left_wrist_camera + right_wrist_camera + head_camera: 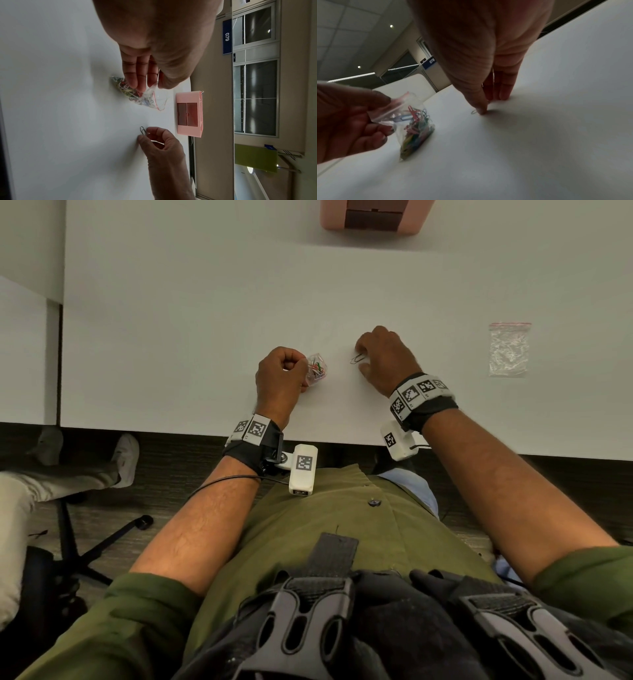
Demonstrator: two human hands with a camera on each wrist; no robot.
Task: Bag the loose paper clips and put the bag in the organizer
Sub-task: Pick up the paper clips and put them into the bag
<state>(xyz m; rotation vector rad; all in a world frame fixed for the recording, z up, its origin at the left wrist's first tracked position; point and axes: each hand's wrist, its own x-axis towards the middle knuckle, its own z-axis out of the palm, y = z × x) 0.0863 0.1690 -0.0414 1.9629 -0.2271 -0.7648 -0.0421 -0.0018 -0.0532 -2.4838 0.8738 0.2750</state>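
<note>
Matt white table (205, 337), clear crinkly plastic bag (412, 121), thin metal paper clip (143, 130) — smooth pink plastic organizer (189, 113)

Colours on the desk, mostly pale with a few pops

White surface (205, 320), pink organizer (373, 217) with dark reddish drawers, clear bag (317, 369) of red, green, blue, yellow clips, red-striped spare bag (509, 349), silver clip (357, 358).

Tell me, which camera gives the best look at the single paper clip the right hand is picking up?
The left wrist view: the paper clip stands out whole against the white table, pinched by the right hand. The head view shows it small beside the fingers. The right wrist view shows only its tip past the thumb.
</note>
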